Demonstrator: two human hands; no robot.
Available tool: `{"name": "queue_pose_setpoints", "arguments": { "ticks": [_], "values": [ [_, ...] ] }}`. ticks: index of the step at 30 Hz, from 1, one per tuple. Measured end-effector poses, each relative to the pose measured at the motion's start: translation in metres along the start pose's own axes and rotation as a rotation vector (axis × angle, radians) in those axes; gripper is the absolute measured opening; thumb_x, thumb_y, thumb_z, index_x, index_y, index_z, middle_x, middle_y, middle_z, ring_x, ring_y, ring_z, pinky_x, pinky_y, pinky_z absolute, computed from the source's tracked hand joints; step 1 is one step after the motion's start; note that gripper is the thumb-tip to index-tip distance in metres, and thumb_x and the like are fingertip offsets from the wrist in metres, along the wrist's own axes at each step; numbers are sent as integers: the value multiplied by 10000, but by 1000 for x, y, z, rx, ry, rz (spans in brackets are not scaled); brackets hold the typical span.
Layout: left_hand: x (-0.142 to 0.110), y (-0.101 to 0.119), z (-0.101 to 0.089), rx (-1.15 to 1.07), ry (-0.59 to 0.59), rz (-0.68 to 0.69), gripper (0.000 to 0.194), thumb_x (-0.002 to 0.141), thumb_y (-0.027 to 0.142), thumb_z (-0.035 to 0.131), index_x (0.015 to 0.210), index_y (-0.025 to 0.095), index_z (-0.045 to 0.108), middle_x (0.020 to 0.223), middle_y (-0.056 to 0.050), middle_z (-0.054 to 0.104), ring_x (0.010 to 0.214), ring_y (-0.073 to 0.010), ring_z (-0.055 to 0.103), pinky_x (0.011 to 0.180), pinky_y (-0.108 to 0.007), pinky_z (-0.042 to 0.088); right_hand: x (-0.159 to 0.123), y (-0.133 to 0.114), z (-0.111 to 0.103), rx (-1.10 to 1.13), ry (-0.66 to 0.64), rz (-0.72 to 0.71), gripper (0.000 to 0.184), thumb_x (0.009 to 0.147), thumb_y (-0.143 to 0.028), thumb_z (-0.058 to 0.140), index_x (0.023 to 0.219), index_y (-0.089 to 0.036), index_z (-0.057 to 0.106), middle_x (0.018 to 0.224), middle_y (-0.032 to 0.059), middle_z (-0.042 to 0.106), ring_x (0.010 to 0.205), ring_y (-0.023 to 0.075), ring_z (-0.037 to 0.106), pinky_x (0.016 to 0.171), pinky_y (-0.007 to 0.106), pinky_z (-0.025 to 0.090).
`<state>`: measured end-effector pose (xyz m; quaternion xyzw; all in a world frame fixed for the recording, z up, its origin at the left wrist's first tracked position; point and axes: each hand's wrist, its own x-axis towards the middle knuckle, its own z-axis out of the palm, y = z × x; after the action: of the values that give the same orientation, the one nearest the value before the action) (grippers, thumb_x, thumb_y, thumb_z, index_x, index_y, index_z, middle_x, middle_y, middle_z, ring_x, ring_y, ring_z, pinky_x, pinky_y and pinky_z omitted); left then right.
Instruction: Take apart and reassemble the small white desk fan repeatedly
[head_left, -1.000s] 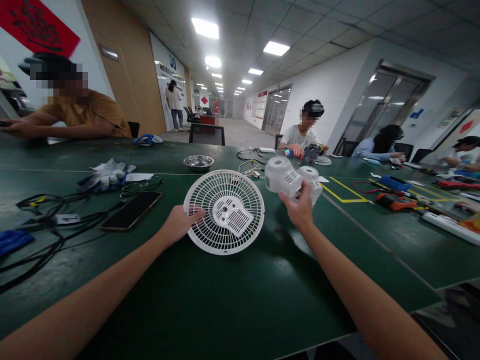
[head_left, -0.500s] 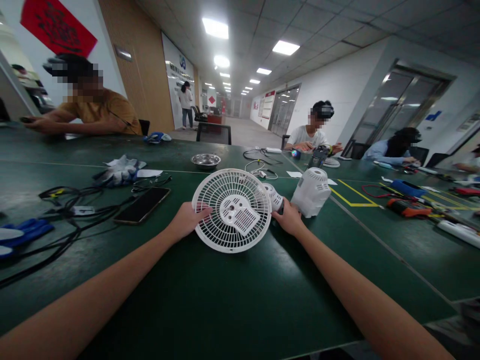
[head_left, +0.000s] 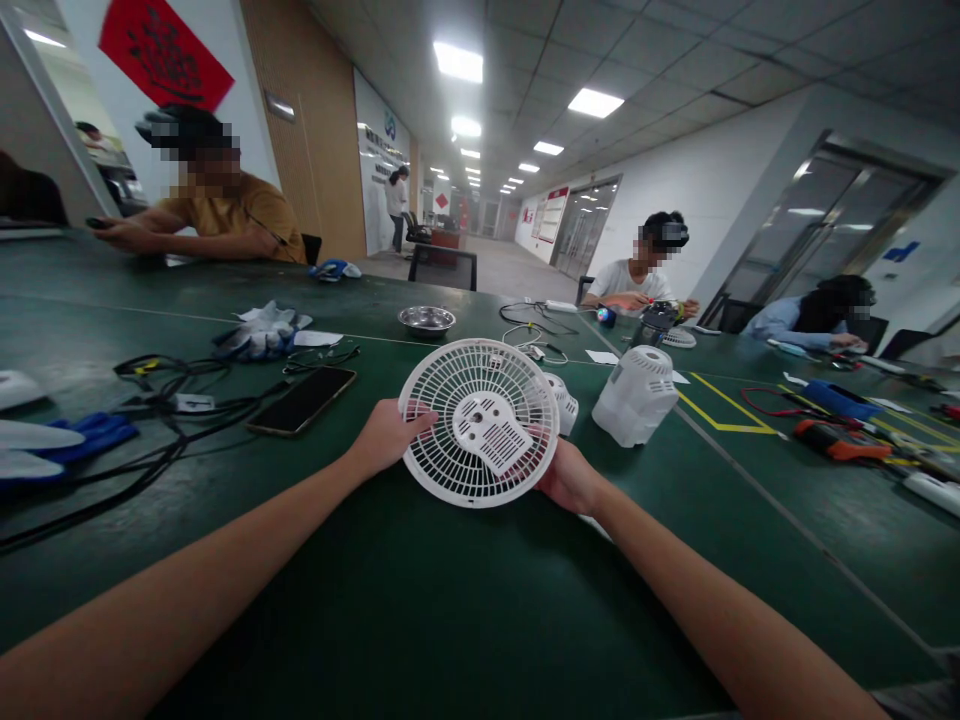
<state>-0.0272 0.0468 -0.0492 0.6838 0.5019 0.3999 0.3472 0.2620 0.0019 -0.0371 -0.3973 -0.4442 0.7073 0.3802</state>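
Note:
A round white fan grille with a slotted centre plate is held up over the table, its face tilted towards me. My left hand grips the left rim, thumb on the front and fingers out of sight behind. At the lower right rim, my right hand has its fingers curled behind the grille, partly visible through the slots. Just behind the grille's right edge is a white vented fan motor housing, mostly hidden. A white plastic housing stands upright on the table to the right.
On the green table a phone, black cables and gloves lie left. A metal bowl stands behind the grille. An orange multimeter lies right. Several people sit around the table.
My right hand has shifted from beside the motor housing to lower behind the grille's right rim. My left hand keeps its grip. The whole view has swung slightly left.

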Motion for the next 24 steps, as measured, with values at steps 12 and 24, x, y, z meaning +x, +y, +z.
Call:
{"name": "queue_pose_setpoints", "arguments": {
  "ticks": [12,24],
  "values": [
    [-2,-2,6,-69,6,102,446,885,585,545,1064,196,671,945,-65,722,778,-216,659,649,-331,512,-8,13,21,34,196,-424,296,819,-483,655,1024,-290,566,994,2,694,925,234,662,752,382,561],
    [12,-20,2,-596,-206,-190,656,804,756,515,825,138,733,766,-86,722,718,-222,638,715,-346,463,-10,-1,-12,-918,366,-702,457,763,-431,752,1005,-258,405,946,13,615,769,169,579,655,294,472]
  ]
}}
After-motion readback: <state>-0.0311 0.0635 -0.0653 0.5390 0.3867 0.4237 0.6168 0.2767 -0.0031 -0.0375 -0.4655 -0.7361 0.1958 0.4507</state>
